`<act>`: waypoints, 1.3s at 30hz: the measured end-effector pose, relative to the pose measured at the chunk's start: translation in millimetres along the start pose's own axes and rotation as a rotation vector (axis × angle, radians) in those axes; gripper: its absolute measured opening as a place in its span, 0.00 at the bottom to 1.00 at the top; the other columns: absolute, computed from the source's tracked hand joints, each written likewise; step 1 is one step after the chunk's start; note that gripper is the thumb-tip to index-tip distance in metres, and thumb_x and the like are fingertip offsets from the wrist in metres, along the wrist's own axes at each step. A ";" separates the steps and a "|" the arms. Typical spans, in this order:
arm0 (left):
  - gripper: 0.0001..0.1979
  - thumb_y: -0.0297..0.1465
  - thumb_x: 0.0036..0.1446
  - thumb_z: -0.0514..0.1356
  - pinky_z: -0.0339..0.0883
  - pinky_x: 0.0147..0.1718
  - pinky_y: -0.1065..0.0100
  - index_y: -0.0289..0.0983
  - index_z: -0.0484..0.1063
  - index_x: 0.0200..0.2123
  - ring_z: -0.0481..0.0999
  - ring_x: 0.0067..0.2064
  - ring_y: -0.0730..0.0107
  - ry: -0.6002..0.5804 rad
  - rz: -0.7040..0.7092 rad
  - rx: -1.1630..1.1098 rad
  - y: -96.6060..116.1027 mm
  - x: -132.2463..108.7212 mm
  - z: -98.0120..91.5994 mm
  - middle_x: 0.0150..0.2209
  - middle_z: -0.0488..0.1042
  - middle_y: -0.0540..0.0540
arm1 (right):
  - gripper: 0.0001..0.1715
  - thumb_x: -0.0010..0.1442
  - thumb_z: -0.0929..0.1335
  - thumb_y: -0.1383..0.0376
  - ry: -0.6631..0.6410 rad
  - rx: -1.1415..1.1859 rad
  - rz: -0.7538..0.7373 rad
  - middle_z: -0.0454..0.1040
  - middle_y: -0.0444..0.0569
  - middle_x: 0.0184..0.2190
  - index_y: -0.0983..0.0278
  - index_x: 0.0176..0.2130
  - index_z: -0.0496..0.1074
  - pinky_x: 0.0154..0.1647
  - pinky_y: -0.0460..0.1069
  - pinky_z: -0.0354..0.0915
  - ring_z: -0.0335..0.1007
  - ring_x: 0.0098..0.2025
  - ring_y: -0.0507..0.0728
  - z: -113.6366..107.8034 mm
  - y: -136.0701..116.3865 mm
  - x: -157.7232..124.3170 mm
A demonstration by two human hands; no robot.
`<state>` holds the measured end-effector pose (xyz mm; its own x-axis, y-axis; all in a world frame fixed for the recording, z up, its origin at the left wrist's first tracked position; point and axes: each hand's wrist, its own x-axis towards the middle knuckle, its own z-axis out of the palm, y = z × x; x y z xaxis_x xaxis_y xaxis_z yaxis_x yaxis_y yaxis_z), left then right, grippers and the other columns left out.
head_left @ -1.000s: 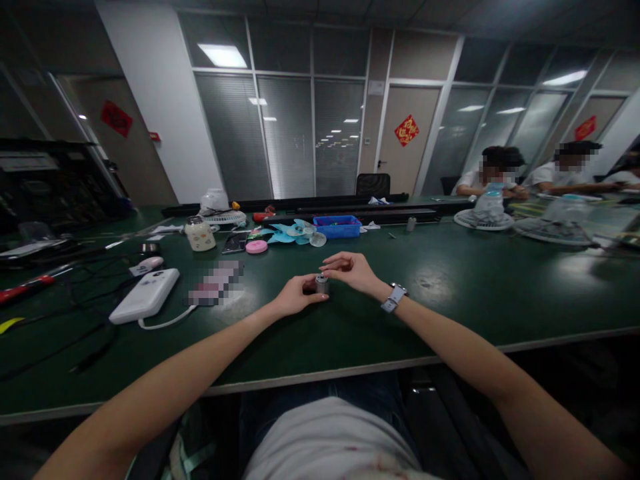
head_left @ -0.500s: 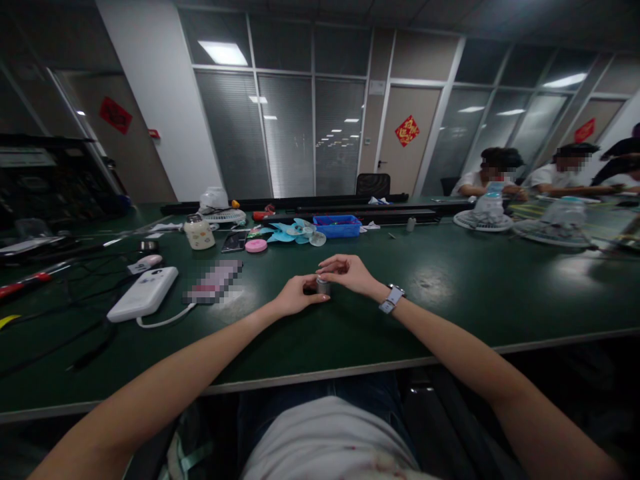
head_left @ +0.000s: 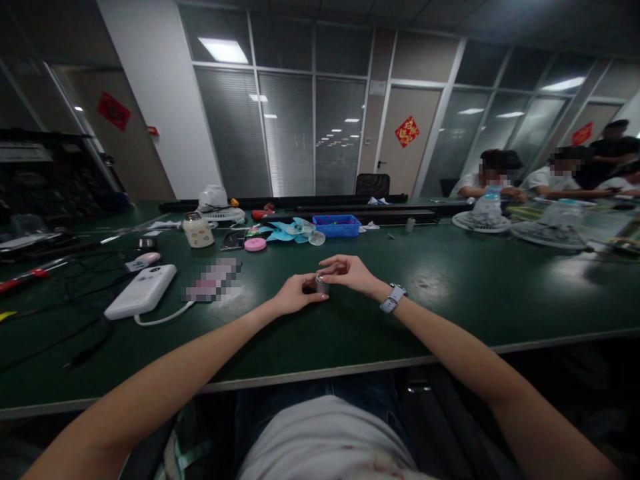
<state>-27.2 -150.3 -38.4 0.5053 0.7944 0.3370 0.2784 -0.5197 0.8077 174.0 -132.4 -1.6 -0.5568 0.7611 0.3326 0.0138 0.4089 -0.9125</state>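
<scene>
A small grey metal cylinder [head_left: 323,285] stands upright on the green table, between my two hands. My left hand [head_left: 295,294] is curled round its left side, with the thumb reaching in front of its base and the fingers behind. From the right, my right hand [head_left: 351,273] comes over the top, thumb and fingertips pinched at the upper rim. Whether those fingertips also hold some small part there is too fine to make out. A watch with a pale strap [head_left: 393,298] is on my right wrist.
Left of my hands lie a phone [head_left: 213,279], a white power bank [head_left: 141,292] with a cable, and dark cords. Farther back are a patterned jar [head_left: 199,231], a pink round lid [head_left: 255,245], blue fan blades [head_left: 290,231] and a blue basket [head_left: 336,227]. Several people sit at right.
Both hands keep nearly the same hold on the cylinder. The view has shifted very slightly. At the far right, a person in dark clothing shows more fully.
</scene>
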 end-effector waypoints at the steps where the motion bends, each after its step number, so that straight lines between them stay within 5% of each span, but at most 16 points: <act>1: 0.21 0.35 0.49 0.68 0.69 0.48 0.57 0.35 0.73 0.47 0.79 0.45 0.57 0.003 -0.002 -0.001 0.1 0.0 0.0 0.43 0.79 0.43 | 0.28 0.44 0.77 0.62 0.005 0.002 0.003 0.81 0.53 0.38 0.66 0.46 0.73 0.46 0.53 0.72 0.78 0.42 0.59 -0.5 0.2 -0.1; 18: 0.23 0.35 0.49 0.68 0.69 0.49 0.55 0.35 0.72 0.49 0.78 0.46 0.56 0.004 -0.015 0.007 1.7 -0.4 -0.2 0.44 0.79 0.42 | 0.24 0.49 0.75 0.60 0.060 -0.106 -0.069 0.81 0.53 0.36 0.67 0.45 0.74 0.39 0.52 0.73 0.79 0.38 0.59 7.8 -0.8 2.3; 24: 0.25 0.34 0.49 0.68 0.68 0.51 0.54 0.33 0.70 0.50 0.78 0.47 0.55 0.009 -0.048 0.013 0.5 0.0 0.1 0.45 0.79 0.40 | 0.25 0.47 0.76 0.60 0.158 0.024 -0.072 0.81 0.51 0.36 0.65 0.44 0.73 0.47 0.54 0.72 0.78 0.43 0.59 -10.6 4.1 2.1; 31: 0.25 0.31 0.51 0.66 0.66 0.53 0.55 0.34 0.68 0.53 0.76 0.49 0.58 -0.011 -0.040 -0.010 -1.5 0.1 -1.1 0.48 0.77 0.40 | 0.27 0.44 0.77 0.61 -0.120 -0.176 0.225 0.81 0.54 0.39 0.68 0.43 0.75 0.50 0.55 0.71 0.78 0.44 0.61 -67.7 25.8 -10.7; 39: 0.26 0.31 0.52 0.66 0.65 0.53 0.54 0.34 0.67 0.54 0.76 0.50 0.57 -0.012 -0.041 0.012 -1.8 -0.1 -1.4 0.49 0.76 0.39 | 0.31 0.43 0.78 0.62 -0.209 -0.192 0.253 0.79 0.55 0.44 0.67 0.47 0.75 0.52 0.55 0.70 0.75 0.49 0.61 -76.2 33.7 -8.2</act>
<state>-29.0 -149.1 -39.2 0.5027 0.8116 0.2978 0.3086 -0.4903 0.8151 242.2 -86.5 -17.0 -0.6729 0.7392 0.0287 0.3168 0.3231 -0.8918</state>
